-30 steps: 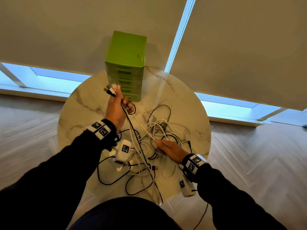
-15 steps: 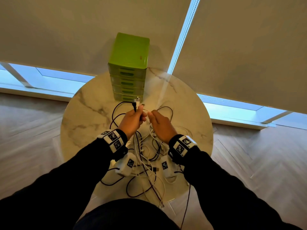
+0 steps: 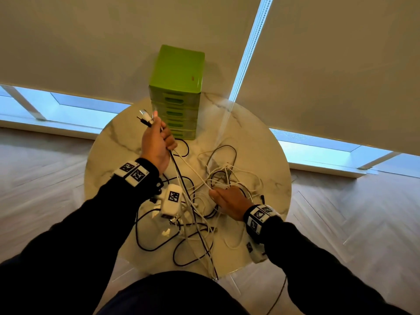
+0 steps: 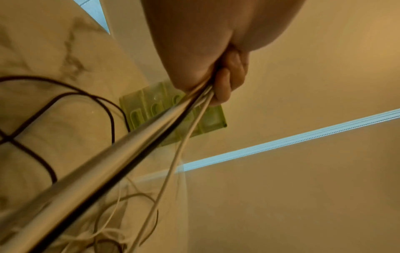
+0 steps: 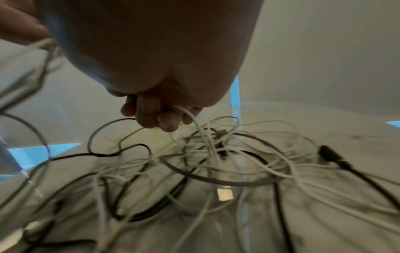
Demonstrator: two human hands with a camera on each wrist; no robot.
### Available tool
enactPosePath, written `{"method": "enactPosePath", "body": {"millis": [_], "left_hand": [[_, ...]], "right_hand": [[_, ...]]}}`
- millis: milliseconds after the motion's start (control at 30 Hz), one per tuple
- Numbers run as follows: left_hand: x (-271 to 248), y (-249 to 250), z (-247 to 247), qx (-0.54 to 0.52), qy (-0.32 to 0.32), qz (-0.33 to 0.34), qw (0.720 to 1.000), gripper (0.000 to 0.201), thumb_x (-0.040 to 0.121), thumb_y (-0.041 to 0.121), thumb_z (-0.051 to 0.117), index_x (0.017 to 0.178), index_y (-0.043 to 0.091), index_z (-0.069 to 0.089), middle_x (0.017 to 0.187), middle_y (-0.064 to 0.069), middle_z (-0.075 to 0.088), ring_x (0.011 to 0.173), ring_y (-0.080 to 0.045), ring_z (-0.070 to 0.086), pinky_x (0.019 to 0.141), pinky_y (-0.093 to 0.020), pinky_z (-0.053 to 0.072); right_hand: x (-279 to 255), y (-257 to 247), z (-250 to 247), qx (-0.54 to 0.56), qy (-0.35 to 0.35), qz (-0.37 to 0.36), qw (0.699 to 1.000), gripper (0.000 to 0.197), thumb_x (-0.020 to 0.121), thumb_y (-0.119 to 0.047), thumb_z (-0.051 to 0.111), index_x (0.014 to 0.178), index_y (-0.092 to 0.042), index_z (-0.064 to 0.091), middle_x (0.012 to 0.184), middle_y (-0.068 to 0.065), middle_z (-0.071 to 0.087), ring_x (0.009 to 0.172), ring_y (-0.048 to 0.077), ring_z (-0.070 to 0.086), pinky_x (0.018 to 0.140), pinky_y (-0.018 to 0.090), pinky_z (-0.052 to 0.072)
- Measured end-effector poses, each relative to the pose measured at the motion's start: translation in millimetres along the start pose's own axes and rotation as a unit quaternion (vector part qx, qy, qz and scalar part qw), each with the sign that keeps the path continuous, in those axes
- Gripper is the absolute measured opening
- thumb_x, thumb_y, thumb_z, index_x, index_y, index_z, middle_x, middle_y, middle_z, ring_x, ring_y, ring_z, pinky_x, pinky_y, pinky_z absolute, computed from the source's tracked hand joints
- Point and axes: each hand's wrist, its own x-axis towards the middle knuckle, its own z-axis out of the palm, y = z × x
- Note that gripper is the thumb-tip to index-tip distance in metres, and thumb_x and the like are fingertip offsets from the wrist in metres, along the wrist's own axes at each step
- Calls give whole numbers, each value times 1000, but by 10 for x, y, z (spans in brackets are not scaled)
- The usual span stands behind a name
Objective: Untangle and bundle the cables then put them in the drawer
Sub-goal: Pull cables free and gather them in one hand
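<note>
Since half a second ago the hands have parted: left hand [image 3: 156,144] lifts gripped cable ends [image 3: 145,118] toward the table's far edge, while right hand [image 3: 229,201] pinches a white strand in the tangle [image 3: 227,178] mid-table, cables running taut between.

Round marble-pattern table [image 3: 118,155], with contents.

Pale top with grey veining. At the far edge, centre: green drawer unit [image 3: 177,87], upright, several stacked drawers facing the near side. Across the middle and toward the near edge: a tangle of black and white cables [image 3: 227,178], loops overlapping, one black loop [image 3: 150,237] near the near-left edge; some strands run past the near edge.
</note>
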Motion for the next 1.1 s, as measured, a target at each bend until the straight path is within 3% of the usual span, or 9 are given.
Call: {"method": "enactPosePath", "body": {"millis": [167, 233, 300, 400, 567, 667, 833, 967, 1100], "left_hand": [[-49, 57, -51, 145, -60, 41, 987, 39, 108, 41, 36, 81, 18, 52, 56, 11, 28, 47, -7, 22, 45, -23, 21], [-134, -92, -39, 260, -100, 40, 959, 45, 109, 39, 32, 122, 4, 58, 62, 10, 32, 50, -5, 27, 46, -20, 27], [-210, -316, -55, 349, -137, 25, 927, 37, 110, 35, 31, 140, 23, 47, 69, 9, 37, 55, -5, 33, 51, -20, 33], [-300, -535, -53, 395, -123, -16, 910, 32, 108, 42, 33, 97, 23, 55, 70, 4, 42, 58, -11, 37, 59, -30, 34], [-351, -522, 29, 305, -95, -106, 942, 52, 106, 52, 30, 71, 17, 45, 59, 2, 33, 49, -13, 26, 51, -29, 22], [-327, -543, 40, 267, -83, -101, 955, 47, 107, 45, 39, 69, 18, 44, 57, 2, 35, 50, -13, 29, 51, -28, 25], [-263, -415, 89, 151, 0, -68, 986, 34, 109, 29, 33, 79, 18, 45, 59, 7, 48, 54, -11, 53, 47, -23, 31], [-154, -140, 28, 112, 32, -26, 993, 37, 109, 32, 32, 73, 23, 38, 51, 10, 36, 42, -6, 35, 43, -22, 26], [-66, 83, -61, 131, 37, 20, 991, 36, 107, 31, 35, 72, 25, 36, 55, 11, 31, 43, -6, 27, 42, -21, 24]], "right_hand": [[63, 295, -235, 1, -10, 125, 992, 35, 106, -51, 27, 94, -29, 52, 98, 7, 68, 97, 32, 65, 92, 47, 46], [180, 220, -373, 23, 36, 137, 990, 44, 106, -52, 27, 97, -21, 57, 99, 9, 69, 98, 35, 64, 91, 48, 45], [305, 49, -498, 48, 86, 123, 987, 44, 106, -49, 28, 90, -17, 52, 93, 12, 66, 93, 36, 62, 90, 49, 46], [421, -296, -606, 82, 133, 77, 985, 38, 107, -47, 28, 87, -21, 47, 85, 9, 62, 89, 37, 60, 89, 52, 45], [403, -688, -502, 18, 147, 12, 989, 34, 109, -41, 22, 108, -25, 52, 73, -8, 57, 81, 29, 61, 92, 42, 33], [337, -710, -426, 23, 145, -11, 989, 37, 109, -43, 19, 117, -27, 50, 77, -6, 64, 79, 25, 61, 89, 37, 28], [79, -505, -265, 95, 85, -38, 991, 34, 109, -38, 33, 80, -21, 42, 60, -4, 46, 57, 16, 44, 69, 30, 28], [-98, -21, -102, 23, 31, 23, 999, 35, 109, -36, 34, 94, -14, 56, 79, 9, 62, 70, 26, 56, 73, 34, 39], [-202, 288, -127, 10, 1, 101, 995, 33, 108, -41, 30, 102, -20, 55, 86, 0, 57, 84, 26, 56, 91, 47, 45]]}}
